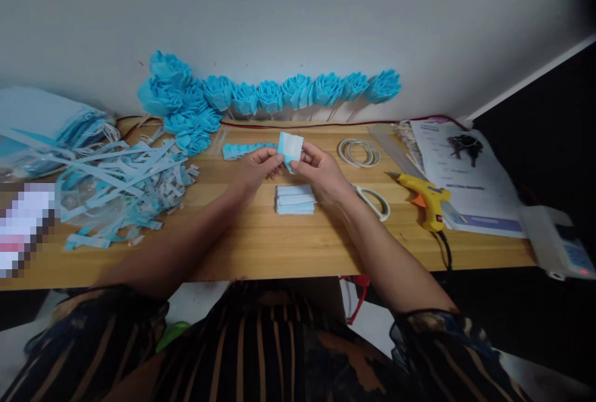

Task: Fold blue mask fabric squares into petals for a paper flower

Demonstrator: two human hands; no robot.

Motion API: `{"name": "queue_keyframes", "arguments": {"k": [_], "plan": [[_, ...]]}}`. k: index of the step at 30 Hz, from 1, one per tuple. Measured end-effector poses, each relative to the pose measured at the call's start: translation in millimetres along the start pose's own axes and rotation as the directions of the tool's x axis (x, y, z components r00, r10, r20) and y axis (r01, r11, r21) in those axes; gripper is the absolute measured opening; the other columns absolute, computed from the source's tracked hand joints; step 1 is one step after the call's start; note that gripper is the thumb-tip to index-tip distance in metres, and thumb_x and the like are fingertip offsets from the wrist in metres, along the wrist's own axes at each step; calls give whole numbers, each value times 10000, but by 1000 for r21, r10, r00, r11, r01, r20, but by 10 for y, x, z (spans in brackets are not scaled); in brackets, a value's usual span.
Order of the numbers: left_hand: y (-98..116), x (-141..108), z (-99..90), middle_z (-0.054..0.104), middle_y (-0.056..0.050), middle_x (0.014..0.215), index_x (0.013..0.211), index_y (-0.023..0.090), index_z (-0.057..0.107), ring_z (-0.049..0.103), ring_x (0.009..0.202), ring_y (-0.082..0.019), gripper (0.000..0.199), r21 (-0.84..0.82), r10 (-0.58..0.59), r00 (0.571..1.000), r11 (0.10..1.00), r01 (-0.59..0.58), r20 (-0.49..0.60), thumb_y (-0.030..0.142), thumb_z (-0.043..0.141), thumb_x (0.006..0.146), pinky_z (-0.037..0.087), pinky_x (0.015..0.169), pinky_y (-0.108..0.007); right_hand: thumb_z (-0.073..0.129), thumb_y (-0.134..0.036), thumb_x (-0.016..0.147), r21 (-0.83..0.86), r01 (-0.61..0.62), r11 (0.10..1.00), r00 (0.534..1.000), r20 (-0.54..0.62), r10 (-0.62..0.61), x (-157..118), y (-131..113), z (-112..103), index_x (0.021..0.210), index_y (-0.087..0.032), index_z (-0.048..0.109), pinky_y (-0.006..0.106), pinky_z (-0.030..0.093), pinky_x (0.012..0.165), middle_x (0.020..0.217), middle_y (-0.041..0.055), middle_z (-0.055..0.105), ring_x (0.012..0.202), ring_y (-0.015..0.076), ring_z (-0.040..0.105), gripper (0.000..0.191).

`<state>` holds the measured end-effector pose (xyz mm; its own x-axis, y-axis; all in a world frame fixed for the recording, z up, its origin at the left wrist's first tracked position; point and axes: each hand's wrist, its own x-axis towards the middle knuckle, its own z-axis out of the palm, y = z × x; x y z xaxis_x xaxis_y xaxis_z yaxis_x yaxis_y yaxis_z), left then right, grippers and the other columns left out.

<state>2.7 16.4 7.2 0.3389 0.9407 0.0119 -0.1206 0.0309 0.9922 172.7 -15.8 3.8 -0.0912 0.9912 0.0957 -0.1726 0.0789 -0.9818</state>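
Note:
Both hands hold one small blue-and-white fabric piece above the middle of the table. My left hand pinches its lower left side, and my right hand grips its lower right side, thumb in front. One lower part of the piece shows blue, the rest pale. Just below lies a stack of pale blue fabric pieces. Behind my left hand sits a row of folded blue pieces. White-handled scissors lie by my right wrist, their blades largely hidden.
Blue fabric flowers line the wall. A heap of cut strips and a pile of blue sheets cover the left. On the right are a coil, a yellow glue gun, papers, keys and a white device.

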Motion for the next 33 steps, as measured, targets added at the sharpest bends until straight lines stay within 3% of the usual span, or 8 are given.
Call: {"name": "queue_keyframes", "arguments": {"k": [4,9,15,24,29,33], "plan": [[28,-14,13,648,11,624,690,172,654,535,580,-94,175,103,25,1000,994,-26,6,295,744,775,441,600,-226,860,-367,695,27,10,1000,1000,-29,-10,22,54,-27,1096,-227,706,284,506,802,884,-24,739,837,156,648,452],[2,-16,22,622,18,602,699,178,659,530,577,-100,248,71,60,998,996,-61,11,402,738,770,423,580,-236,847,-346,695,-8,22,1000,998,-62,-22,32,121,-25,1097,-227,707,297,512,818,842,-37,719,823,156,643,441],[14,-30,14,620,20,598,688,173,665,522,569,-91,245,94,57,998,994,-60,31,394,732,770,425,594,-234,860,-406,686,-40,9,999,997,-70,-12,14,-9,-36,1071,-220,719,301,515,833,940,-9,746,849,150,649,451],[28,-60,82,603,36,564,696,167,646,486,486,-70,140,186,-40,995,982,22,96,235,707,803,408,545,-219,838,-525,683,-267,25,963,994,-96,-52,28,-138,-137,764,-201,721,271,392,630,680,-27,618,654,117,507,354],[59,-56,88,564,49,534,719,167,674,463,487,-78,169,159,-29,999,987,22,39,305,752,779,388,520,-221,804,-472,697,-312,27,950,997,-60,-48,92,-201,-179,800,-195,739,269,397,638,706,-18,658,660,119,526,302],[76,-57,84,565,41,540,697,168,669,454,488,-78,182,137,-46,999,989,45,7,308,717,802,377,519,-223,745,-412,753,-453,87,888,996,7,-94,121,-292,-214,828,-193,745,281,427,657,744,-1,701,681,135,569,231]]}}
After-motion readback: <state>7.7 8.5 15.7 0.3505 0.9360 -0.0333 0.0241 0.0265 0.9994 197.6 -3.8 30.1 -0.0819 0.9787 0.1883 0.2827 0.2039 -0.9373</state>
